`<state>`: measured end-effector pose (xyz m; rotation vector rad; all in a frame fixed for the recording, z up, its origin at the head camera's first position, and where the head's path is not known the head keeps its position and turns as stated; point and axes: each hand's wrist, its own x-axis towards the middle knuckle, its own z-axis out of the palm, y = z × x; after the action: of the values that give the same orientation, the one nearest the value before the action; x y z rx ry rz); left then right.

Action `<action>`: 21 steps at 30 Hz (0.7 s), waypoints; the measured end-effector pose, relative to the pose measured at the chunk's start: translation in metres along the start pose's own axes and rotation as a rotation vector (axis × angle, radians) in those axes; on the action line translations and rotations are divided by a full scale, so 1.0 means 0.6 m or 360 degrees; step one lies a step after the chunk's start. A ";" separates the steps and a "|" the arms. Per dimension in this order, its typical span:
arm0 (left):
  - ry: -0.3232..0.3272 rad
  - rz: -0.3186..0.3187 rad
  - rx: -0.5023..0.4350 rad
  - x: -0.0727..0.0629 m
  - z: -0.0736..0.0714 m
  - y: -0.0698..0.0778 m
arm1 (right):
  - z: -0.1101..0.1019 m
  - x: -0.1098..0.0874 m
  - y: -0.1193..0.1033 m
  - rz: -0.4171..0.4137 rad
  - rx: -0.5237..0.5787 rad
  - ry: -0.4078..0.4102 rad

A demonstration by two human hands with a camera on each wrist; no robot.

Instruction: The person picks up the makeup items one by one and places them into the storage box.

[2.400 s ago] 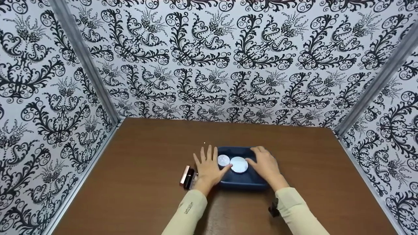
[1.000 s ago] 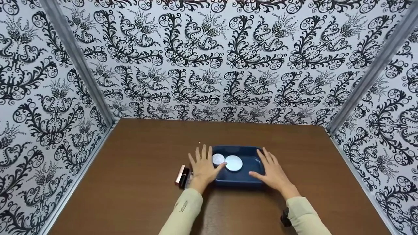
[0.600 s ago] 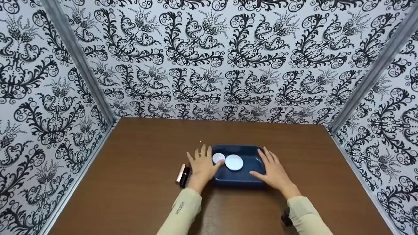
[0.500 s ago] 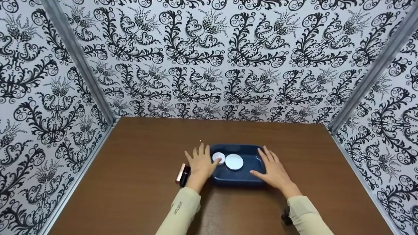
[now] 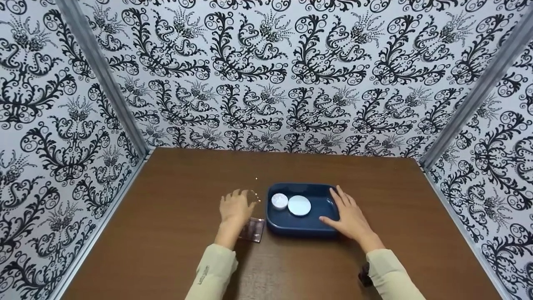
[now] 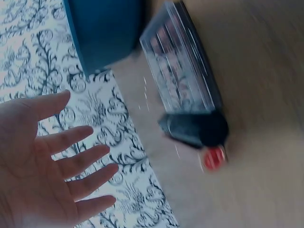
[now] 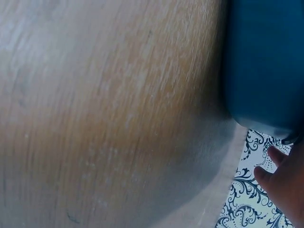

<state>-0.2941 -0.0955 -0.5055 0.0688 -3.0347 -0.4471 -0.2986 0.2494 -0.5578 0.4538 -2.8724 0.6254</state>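
Note:
My left hand (image 5: 235, 208) hovers over the table left of the blue tray, fingers relaxed and apart, holding nothing. Below it lies a clear-lidded makeup palette (image 5: 255, 230), partly covered by the hand. In the left wrist view, a black tube (image 6: 194, 128) and a red-ended lipstick tube (image 6: 213, 157) lie at the palette's end; the hand hides them in the head view. My right hand (image 5: 349, 214) rests with spread fingers at the right rim of the blue tray (image 5: 302, 229). Inside the tray sit a small white round container (image 5: 279, 201) and a larger white disc-shaped one (image 5: 299, 206).
Small shiny beads or specks (image 5: 259, 201) lie on the wooden table (image 5: 187, 179) between my left hand and the tray. Patterned walls (image 5: 266, 104) enclose the table at the back and both sides.
My left hand has left the tray's left side and moved left over the lipsticks, uncovering the palette and the tray's left rim. My right hand moved to the right rim earlier and stays there.

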 end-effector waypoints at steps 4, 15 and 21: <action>-0.0028 -0.0019 0.0022 -0.004 -0.005 -0.024 | 0.001 0.001 0.002 0.0021 -0.0017 -0.0014; 0.0004 -0.0133 -0.0082 -0.016 0.007 -0.068 | 0.005 0.002 0.003 0.0038 -0.0017 -0.0024; -0.0018 -0.0152 -0.0071 -0.023 0.022 -0.085 | 0.005 0.003 0.002 0.0039 -0.0006 -0.0011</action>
<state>-0.2797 -0.1400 -0.5338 0.2102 -3.0401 -0.5241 -0.3008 0.2491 -0.5605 0.4217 -2.8897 0.6235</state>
